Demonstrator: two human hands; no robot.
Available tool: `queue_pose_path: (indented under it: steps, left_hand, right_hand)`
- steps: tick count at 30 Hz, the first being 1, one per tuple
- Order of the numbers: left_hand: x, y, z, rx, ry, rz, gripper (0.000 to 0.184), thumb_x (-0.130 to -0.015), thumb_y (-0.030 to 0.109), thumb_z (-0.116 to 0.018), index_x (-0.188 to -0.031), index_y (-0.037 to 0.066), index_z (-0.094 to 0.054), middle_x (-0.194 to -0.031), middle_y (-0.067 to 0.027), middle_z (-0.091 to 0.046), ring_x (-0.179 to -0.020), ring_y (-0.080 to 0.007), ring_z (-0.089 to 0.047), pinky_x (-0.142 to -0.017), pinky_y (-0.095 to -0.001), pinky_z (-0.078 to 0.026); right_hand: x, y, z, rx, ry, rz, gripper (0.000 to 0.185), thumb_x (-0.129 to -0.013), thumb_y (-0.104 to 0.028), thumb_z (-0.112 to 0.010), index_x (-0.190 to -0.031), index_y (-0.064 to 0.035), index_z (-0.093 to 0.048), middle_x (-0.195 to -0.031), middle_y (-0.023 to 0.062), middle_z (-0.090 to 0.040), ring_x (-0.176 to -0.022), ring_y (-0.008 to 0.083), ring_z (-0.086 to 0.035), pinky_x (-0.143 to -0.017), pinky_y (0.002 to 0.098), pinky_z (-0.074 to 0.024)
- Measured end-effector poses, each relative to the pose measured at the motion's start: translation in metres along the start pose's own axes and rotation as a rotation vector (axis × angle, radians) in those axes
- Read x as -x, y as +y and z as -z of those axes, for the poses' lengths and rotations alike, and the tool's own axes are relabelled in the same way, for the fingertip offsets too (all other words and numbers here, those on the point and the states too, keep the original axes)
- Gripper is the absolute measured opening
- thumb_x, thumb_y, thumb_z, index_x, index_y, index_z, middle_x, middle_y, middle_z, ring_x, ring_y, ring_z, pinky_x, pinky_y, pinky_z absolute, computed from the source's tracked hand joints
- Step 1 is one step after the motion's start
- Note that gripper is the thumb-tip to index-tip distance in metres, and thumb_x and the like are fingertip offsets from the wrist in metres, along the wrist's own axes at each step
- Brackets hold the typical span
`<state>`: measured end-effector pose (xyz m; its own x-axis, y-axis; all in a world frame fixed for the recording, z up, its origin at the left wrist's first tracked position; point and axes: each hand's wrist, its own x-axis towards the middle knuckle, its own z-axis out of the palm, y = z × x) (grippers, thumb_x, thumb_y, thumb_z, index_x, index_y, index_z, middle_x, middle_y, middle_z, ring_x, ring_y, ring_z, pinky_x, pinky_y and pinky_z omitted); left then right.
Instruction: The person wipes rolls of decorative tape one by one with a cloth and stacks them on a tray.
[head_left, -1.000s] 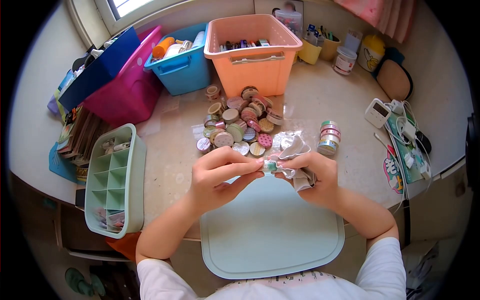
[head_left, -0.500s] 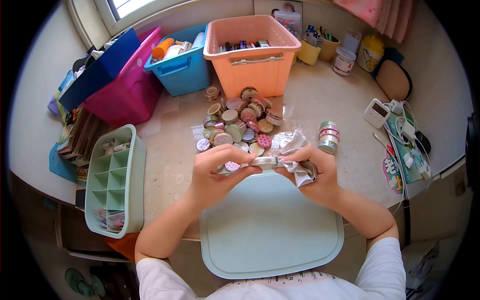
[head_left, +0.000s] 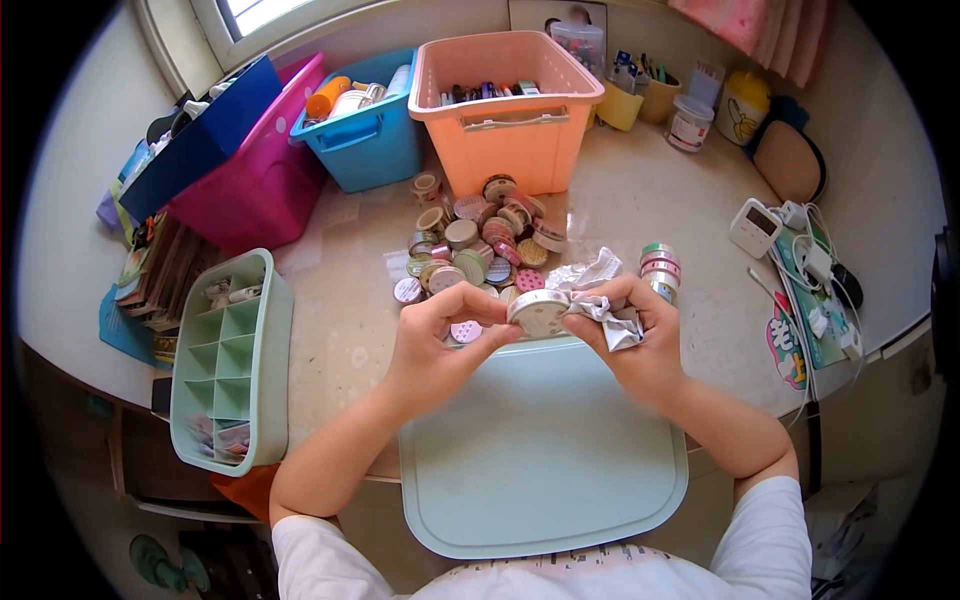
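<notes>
My left hand (head_left: 447, 335) pinches the left edge of a roll of washi tape (head_left: 540, 313), whose pale patterned flat side is tilted toward me. On its right edge, my right hand (head_left: 637, 335) has its thumb against the roll while its fingers close on a crumpled white tissue (head_left: 612, 322). Just beyond lies a heap of washi tape rolls (head_left: 480, 245) in many colours. A short stack of tape rolls (head_left: 659, 268) stands behind my right hand, partly hidden by it. Below both hands is a pale green lid (head_left: 545, 450).
A divided green organizer box (head_left: 281, 370) stands at left. Along the back are a pink bin (head_left: 240, 190), a blue bin (head_left: 365, 160) and an orange bin (head_left: 505, 150). A white device (head_left: 754, 228) and tangled cables (head_left: 815, 260) lie at right.
The tape roll has turned from edge-on to show its flat side. My right hand and the tissue have shifted slightly; my left hand has moved a little right.
</notes>
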<state>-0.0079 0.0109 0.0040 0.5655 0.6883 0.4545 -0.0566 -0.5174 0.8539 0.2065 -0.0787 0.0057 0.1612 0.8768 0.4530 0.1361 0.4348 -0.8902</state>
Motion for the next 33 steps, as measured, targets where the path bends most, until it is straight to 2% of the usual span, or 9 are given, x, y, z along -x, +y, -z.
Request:
queue_pose_path:
  steps: [3, 8, 15, 18, 25, 27, 30, 31, 33]
  left_hand:
    - [0.0, 0.004, 0.001, -0.001, 0.014, 0.009, 0.018, -0.083, -0.001, -0.077, -0.098, -0.003, -0.067, -0.093, -0.008, -0.071, -0.079, -0.0142, -0.068, -0.068, -0.0256, -0.053]
    - [-0.007, 0.021, 0.009, -0.347, 0.012, -0.344, 0.022, -0.083, -0.005, -0.076, -0.103, 0.001, -0.072, -0.087, -0.0068, -0.065, -0.069, -0.0124, -0.062, -0.06, -0.0238, -0.052]
    - [-0.003, 0.014, 0.002, -0.263, 0.103, -0.368, 0.025, -0.081, -0.007, -0.076, -0.105, -0.001, -0.074, -0.09, -0.0088, -0.067, -0.07, -0.0114, -0.06, -0.059, -0.0228, -0.048]
    - [-0.003, 0.012, 0.003, -0.289, 0.096, -0.38, 0.029, -0.08, -0.004, -0.078, -0.108, 0.003, -0.074, -0.089, -0.0069, -0.067, -0.073, -0.0166, -0.062, -0.062, -0.0271, -0.05]
    - [-0.006, 0.011, 0.0, -0.436, 0.046, -0.572, 0.038, -0.08, -0.002, -0.079, -0.117, 0.003, -0.071, -0.093, -0.0082, -0.069, -0.078, -0.0192, -0.064, -0.063, -0.0281, -0.049]
    - [0.0, 0.018, -0.009, -0.026, 0.072, -0.135, 0.04, -0.083, -0.003, -0.076, -0.122, 0.001, -0.065, -0.102, -0.0091, -0.071, -0.091, -0.0176, -0.069, -0.074, -0.0262, -0.056]
    - [0.007, 0.005, -0.013, 0.248, 0.022, 0.06, 0.039, -0.087, -0.007, -0.071, -0.124, -0.003, -0.059, -0.108, -0.0097, -0.068, -0.106, -0.018, -0.067, -0.09, -0.0293, -0.057]
    - [0.008, 0.003, -0.013, 0.295, 0.025, 0.092, 0.028, -0.087, -0.01, -0.07, -0.113, -0.003, -0.062, -0.109, -0.0099, -0.068, -0.106, -0.0183, -0.068, -0.095, -0.0313, -0.057]
    - [0.007, 0.0, -0.013, 0.294, 0.046, 0.088, 0.027, -0.087, -0.01, -0.07, -0.112, -0.003, -0.063, -0.108, -0.0093, -0.068, -0.107, -0.0183, -0.067, -0.095, -0.0314, -0.057]
  right_hand:
    - [0.001, 0.009, 0.002, 0.072, -0.029, 0.079, 0.023, -0.085, -0.003, -0.079, -0.102, -0.0014, -0.064, -0.098, 0.0066, -0.07, -0.091, 0.0095, -0.066, -0.08, 0.025, -0.0536]
    - [0.003, 0.009, -0.001, 0.145, -0.089, 0.157, 0.024, -0.084, -0.001, -0.08, -0.103, 0.0, -0.065, -0.096, 0.0073, -0.072, -0.091, 0.0108, -0.068, -0.08, 0.0259, -0.0549]
    - [0.004, 0.007, -0.005, 0.004, -0.04, 0.103, 0.024, -0.084, 0.0, -0.079, -0.101, 0.0002, -0.064, -0.1, 0.0084, -0.071, -0.093, 0.0092, -0.066, -0.081, 0.0249, -0.0545]
    - [0.003, 0.005, -0.003, 0.067, -0.055, 0.141, 0.024, -0.084, 0.0, -0.08, -0.102, 0.0001, -0.064, -0.099, 0.0077, -0.071, -0.092, 0.009, -0.066, -0.08, 0.0244, -0.0542]
    - [0.004, -0.001, -0.004, 0.1, -0.069, 0.133, 0.022, -0.086, -0.002, -0.078, -0.102, -0.001, -0.063, -0.098, 0.0061, -0.069, -0.091, 0.0092, -0.066, -0.079, 0.0242, -0.0538]
    - [0.004, -0.002, -0.003, 0.045, -0.025, 0.081, 0.022, -0.087, -0.002, -0.077, -0.102, -0.0016, -0.062, -0.1, 0.0061, -0.069, -0.092, 0.009, -0.065, -0.08, 0.024, -0.0532]
    - [0.002, -0.001, 0.0, -0.02, 0.017, 0.025, 0.022, -0.089, -0.003, -0.076, -0.103, -0.0031, -0.06, -0.105, 0.0062, -0.067, -0.095, 0.0083, -0.063, -0.082, 0.0231, -0.0517]
    - [0.001, 0.0, 0.001, -0.014, 0.01, 0.019, 0.022, -0.088, -0.003, -0.076, -0.103, -0.003, -0.06, -0.104, 0.0059, -0.067, -0.093, 0.0082, -0.063, -0.081, 0.023, -0.0517]
    - [0.0, 0.004, 0.002, -0.006, 0.007, 0.012, 0.022, -0.088, -0.004, -0.077, -0.103, -0.003, -0.061, -0.103, 0.0057, -0.068, -0.092, 0.0081, -0.063, -0.081, 0.0228, -0.0518]
